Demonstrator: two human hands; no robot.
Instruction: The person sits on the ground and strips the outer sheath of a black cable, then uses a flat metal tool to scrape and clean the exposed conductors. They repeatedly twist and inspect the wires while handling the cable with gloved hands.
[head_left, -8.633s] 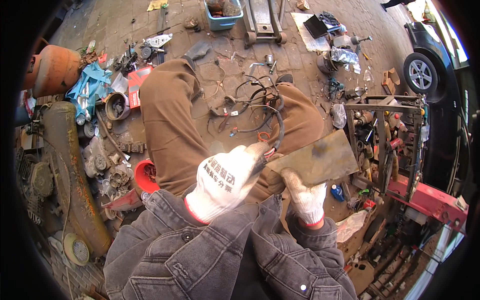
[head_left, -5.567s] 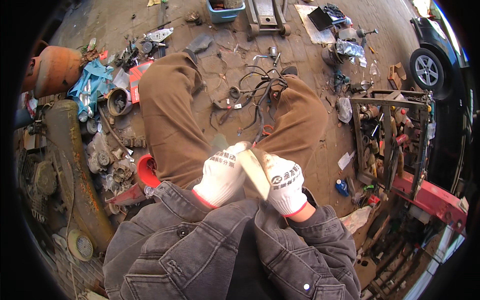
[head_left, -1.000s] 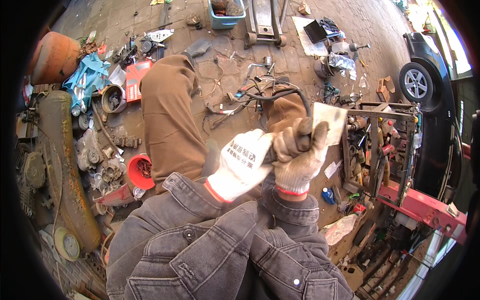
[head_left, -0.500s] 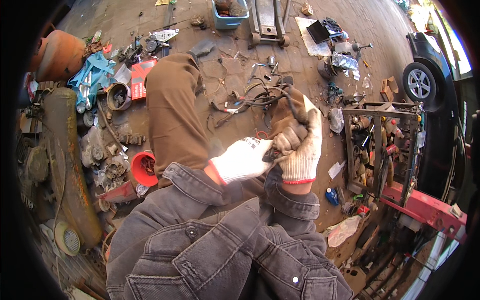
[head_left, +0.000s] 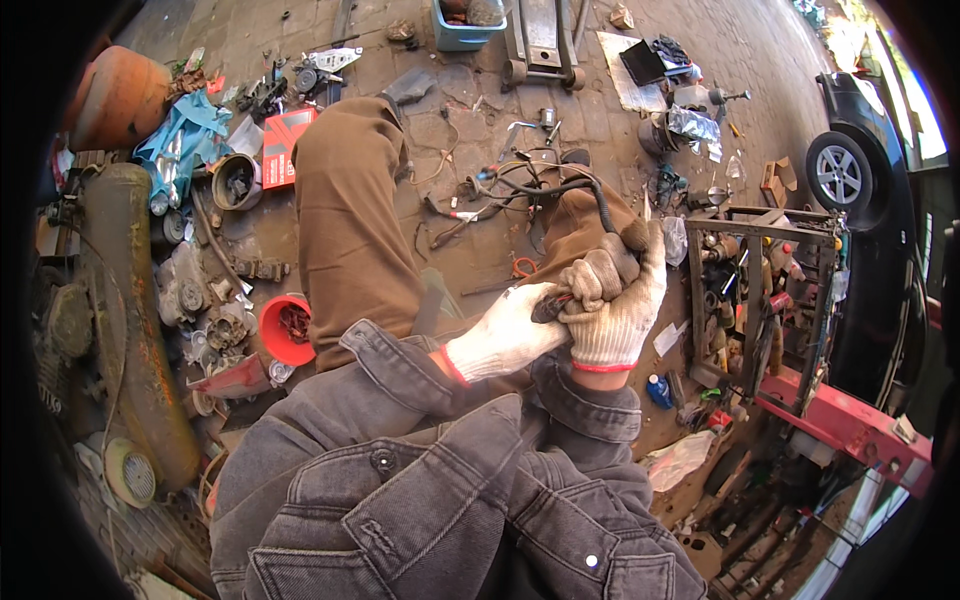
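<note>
Both of my hands wear white knitted gloves with red cuffs and dirty fingers. They meet in front of my right knee. My left hand (head_left: 508, 334) is closed on the end of a small dark piece (head_left: 548, 307) that sticks out between the hands; its kind cannot be made out. My right hand (head_left: 608, 305) is wrapped round the thick black cable of a wiring harness (head_left: 560, 188), one glove finger pointing up. The harness's loose wires and connectors spread over my right leg and the ground. Orange-handled pliers or scissors (head_left: 524, 267) lie beside that leg.
A red bowl of small parts (head_left: 286, 330) stands left, near a rusty gas cylinder (head_left: 140, 330). Ahead are a blue bin (head_left: 468, 36) and a floor jack (head_left: 540, 45). A metal frame rack of tools (head_left: 765, 300) and a dark car (head_left: 865, 230) are right.
Both hands have shifted slightly right, still together. My left hand has turned, so the print on its glove no longer shows. The cable at my right hand has moved right with it.
</note>
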